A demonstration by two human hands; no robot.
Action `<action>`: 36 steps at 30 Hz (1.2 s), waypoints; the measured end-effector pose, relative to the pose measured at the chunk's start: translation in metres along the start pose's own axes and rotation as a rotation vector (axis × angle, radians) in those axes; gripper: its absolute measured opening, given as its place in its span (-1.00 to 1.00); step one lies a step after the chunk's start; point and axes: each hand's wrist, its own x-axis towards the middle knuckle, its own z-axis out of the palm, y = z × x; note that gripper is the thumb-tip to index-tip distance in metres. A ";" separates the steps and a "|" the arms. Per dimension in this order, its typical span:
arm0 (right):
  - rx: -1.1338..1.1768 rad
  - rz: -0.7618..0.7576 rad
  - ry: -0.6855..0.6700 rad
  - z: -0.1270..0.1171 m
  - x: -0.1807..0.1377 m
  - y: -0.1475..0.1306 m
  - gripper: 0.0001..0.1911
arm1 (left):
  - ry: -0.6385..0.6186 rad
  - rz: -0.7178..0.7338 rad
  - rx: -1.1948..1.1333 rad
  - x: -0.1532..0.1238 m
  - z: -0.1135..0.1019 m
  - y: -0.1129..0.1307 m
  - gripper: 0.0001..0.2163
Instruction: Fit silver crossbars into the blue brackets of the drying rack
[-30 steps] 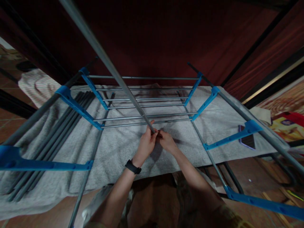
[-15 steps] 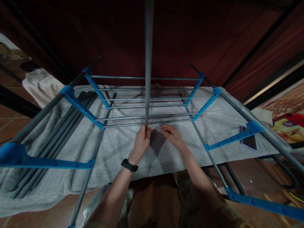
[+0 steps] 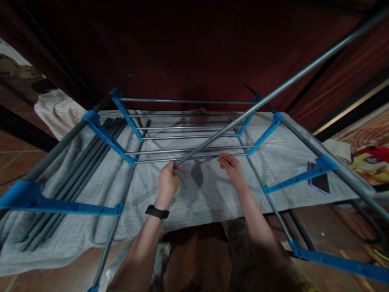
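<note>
- Pole (image 3: 279,89), held aslant: its near end pinched in the left hand (image 3: 167,180), its length rising over the rack (image 3: 107,138) and passing beyond the right hand (image 3: 232,168).
- Right hand hovers apart from the pole, fingers loosely curled; whether it pinches something small cannot be told.
- Gripped at one end only, the pole could swing and knock the rack.
- Grey cloth (image 3: 194,207) lies beneath both hands; tubes (image 3: 73,174) left, phone (image 3: 320,184) right.
- Dark red backdrop (image 3: 188,52) ahead; tiled floor (image 3: 22,162) far left.
</note>
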 end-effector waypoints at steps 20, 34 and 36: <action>0.071 -0.016 0.035 -0.004 0.003 -0.005 -0.70 | -0.072 -0.224 0.467 0.013 -0.028 -0.020 -0.81; 0.226 0.056 -0.009 -0.007 0.000 -0.009 -0.64 | -0.109 -0.168 0.659 0.010 -0.035 -0.017 -0.70; 0.241 0.070 -0.008 -0.007 0.000 -0.010 -0.63 | -0.115 -0.161 0.670 0.011 -0.035 -0.019 -0.71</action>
